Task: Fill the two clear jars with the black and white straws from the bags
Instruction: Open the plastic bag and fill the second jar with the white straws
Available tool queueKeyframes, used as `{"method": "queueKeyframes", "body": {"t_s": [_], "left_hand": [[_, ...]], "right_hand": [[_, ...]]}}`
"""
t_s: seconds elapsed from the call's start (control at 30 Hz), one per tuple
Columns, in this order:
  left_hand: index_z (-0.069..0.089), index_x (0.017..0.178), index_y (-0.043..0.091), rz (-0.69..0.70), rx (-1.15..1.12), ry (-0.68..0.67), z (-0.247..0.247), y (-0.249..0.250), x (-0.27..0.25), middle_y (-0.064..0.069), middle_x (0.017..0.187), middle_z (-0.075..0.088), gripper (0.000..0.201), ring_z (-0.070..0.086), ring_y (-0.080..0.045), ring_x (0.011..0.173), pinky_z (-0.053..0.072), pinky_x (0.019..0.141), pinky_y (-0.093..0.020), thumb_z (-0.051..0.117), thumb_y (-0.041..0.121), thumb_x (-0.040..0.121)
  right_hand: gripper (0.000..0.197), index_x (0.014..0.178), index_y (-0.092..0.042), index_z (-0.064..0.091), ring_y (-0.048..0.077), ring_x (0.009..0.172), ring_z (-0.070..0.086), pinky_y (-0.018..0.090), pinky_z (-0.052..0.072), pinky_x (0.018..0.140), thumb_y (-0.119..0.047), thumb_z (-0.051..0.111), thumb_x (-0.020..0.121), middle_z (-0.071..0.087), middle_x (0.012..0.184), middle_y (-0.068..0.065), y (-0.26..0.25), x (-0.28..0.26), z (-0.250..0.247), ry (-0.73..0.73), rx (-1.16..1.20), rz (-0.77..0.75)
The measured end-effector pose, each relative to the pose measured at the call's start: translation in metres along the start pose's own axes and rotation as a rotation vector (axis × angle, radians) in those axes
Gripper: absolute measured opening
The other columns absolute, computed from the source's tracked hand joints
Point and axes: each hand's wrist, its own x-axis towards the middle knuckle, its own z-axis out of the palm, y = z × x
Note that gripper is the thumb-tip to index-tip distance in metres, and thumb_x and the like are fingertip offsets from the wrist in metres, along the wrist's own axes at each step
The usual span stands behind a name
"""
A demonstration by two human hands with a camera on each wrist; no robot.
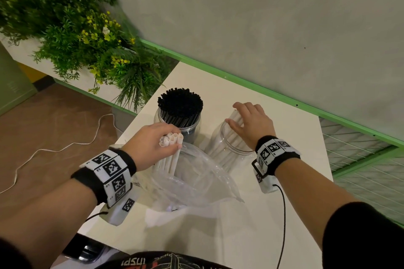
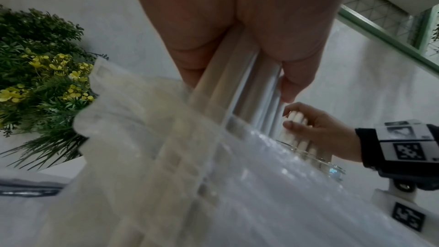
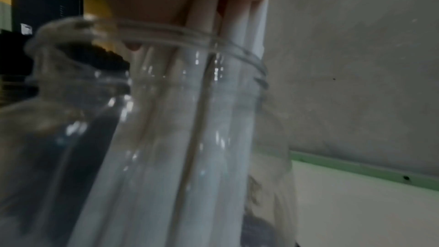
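A clear jar [image 1: 178, 125] packed with black straws [image 1: 180, 102] stands at the back of the white table [image 1: 290, 137]. To its right stands a second clear jar [image 1: 229, 150] [image 3: 166, 119] with a few white straws [image 3: 234, 25] in it. My right hand [image 1: 239, 121] [image 2: 293, 121] is over that jar's mouth, fingers curled round the tops of those straws. My left hand [image 1: 169, 138] grips a bundle of white straws [image 1: 171, 138] [image 2: 237, 85] whose lower ends are still inside a crumpled clear plastic bag [image 1: 196, 177] [image 2: 166, 166] in front of the jars.
A planter of green foliage with yellow flowers [image 1: 87, 39] stands left of the table's far corner. A green rail [image 1: 240, 81] runs along the grey wall behind. Wire mesh [image 1: 360, 159] lies to the right. A white cable [image 1: 54, 148] trails on the brown floor.
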Motion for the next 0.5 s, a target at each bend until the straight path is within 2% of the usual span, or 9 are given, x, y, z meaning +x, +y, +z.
{"method": "queueKeyframes", "body": {"t_s": [0.1,0.17,0.27,0.33,0.4,0.5], "left_hand": [[0.064,0.103,0.03,-0.005,0.006,-0.003,0.0,0.0,0.0,0.012,0.101,0.063,0.046,0.057,-0.003,0.092,0.04,0.078,-0.014,0.05,0.06,0.072],[0.063,0.101,0.031,0.002,0.003,-0.002,-0.001,0.0,-0.001,0.013,0.1,0.063,0.044,0.057,-0.004,0.092,0.039,0.078,-0.012,0.05,0.06,0.072],[0.064,0.102,0.029,0.001,-0.007,0.001,-0.001,0.002,-0.001,0.013,0.1,0.063,0.045,0.057,-0.003,0.092,0.039,0.078,-0.01,0.05,0.059,0.071],[0.064,0.102,0.028,-0.001,-0.019,0.001,-0.002,0.002,-0.002,0.013,0.1,0.063,0.046,0.058,-0.002,0.092,0.041,0.079,-0.011,0.051,0.059,0.071],[0.064,0.103,0.028,0.005,-0.021,0.001,-0.002,0.001,-0.002,0.013,0.1,0.063,0.045,0.057,-0.001,0.093,0.041,0.079,-0.01,0.051,0.058,0.072],[0.064,0.101,0.03,0.01,-0.013,-0.006,-0.002,0.001,-0.002,0.015,0.099,0.062,0.042,0.057,0.0,0.092,0.037,0.077,-0.007,0.052,0.057,0.072]], "right_hand": [[0.044,0.112,-0.018,0.06,0.025,0.094,0.055,0.036,0.051,0.066,-0.054,0.051,0.088,0.063,0.101,0.001,0.002,0.012,-0.009,0.118,0.025,-0.052],[0.048,0.109,-0.018,0.061,0.026,0.092,0.055,0.039,0.051,0.07,-0.059,0.048,0.087,0.064,0.099,0.001,0.004,0.017,-0.013,0.123,-0.028,-0.079],[0.054,0.122,-0.026,0.055,0.025,0.108,0.05,0.041,0.051,0.081,-0.065,0.047,0.085,0.059,0.116,-0.002,0.006,0.014,-0.009,-0.102,-0.083,0.016],[0.053,0.124,-0.028,0.053,0.022,0.112,0.048,0.038,0.049,0.08,-0.065,0.049,0.086,0.056,0.12,-0.004,0.01,0.009,-0.003,-0.183,-0.08,0.092],[0.048,0.119,-0.027,0.057,0.021,0.107,0.051,0.035,0.048,0.076,-0.062,0.053,0.086,0.058,0.115,-0.004,0.009,0.007,-0.003,-0.136,-0.056,0.091],[0.039,0.108,-0.023,0.064,0.023,0.096,0.054,0.033,0.051,0.066,-0.053,0.062,0.083,0.06,0.1,-0.002,0.008,0.007,-0.005,0.032,-0.007,0.02]]}}
